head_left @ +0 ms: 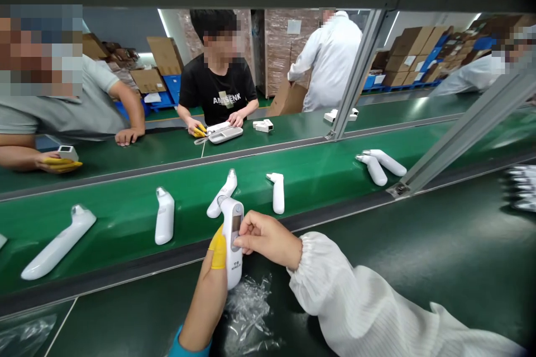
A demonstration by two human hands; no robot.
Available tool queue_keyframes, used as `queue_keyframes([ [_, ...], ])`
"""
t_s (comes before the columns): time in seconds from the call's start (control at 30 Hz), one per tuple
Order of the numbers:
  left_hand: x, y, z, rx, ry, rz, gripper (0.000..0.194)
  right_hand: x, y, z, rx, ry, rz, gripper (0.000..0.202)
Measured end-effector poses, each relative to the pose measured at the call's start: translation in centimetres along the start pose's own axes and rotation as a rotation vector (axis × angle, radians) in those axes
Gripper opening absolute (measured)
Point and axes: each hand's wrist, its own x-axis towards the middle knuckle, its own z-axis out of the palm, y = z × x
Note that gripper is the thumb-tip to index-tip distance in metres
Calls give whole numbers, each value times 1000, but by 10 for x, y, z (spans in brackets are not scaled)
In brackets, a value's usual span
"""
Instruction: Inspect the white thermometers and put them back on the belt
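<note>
My left hand, with a yellow cover on its thumb, grips a white ear thermometer upright, its screen and button side turned toward me. Against the button area just below the small screen, my right hand has its thumb and forefinger pinched together; anything between these fingertips is too small to make out. Beneath both hands, crumpled clear plastic film lies on the dark green bench. Right behind the held thermometer, another white thermometer rests on the green conveyor belt.
More thermometers lie spread along the conveyor belt, including a pair at right. Slanted metal posts rise between the stations. Across the belt, one person handles a white case; another person sits at left. Stacked cartons fill the background.
</note>
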Motion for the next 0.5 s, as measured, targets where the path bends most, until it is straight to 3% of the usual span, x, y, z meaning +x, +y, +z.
queue_keyframes([
  [0.13, 0, 1, -3, -35, -20, -69, 56, -2, -4, 4, -4, -31, 2, 42],
  [0.3, 4, -11, -9, 61, -8, 2, 52, -3, -4, 9, -123, 96, -43, 46],
  [0.5, 1, 0, -3, 82, 28, -38, 57, -2, -2, 0, 7, -30, 8, 30],
])
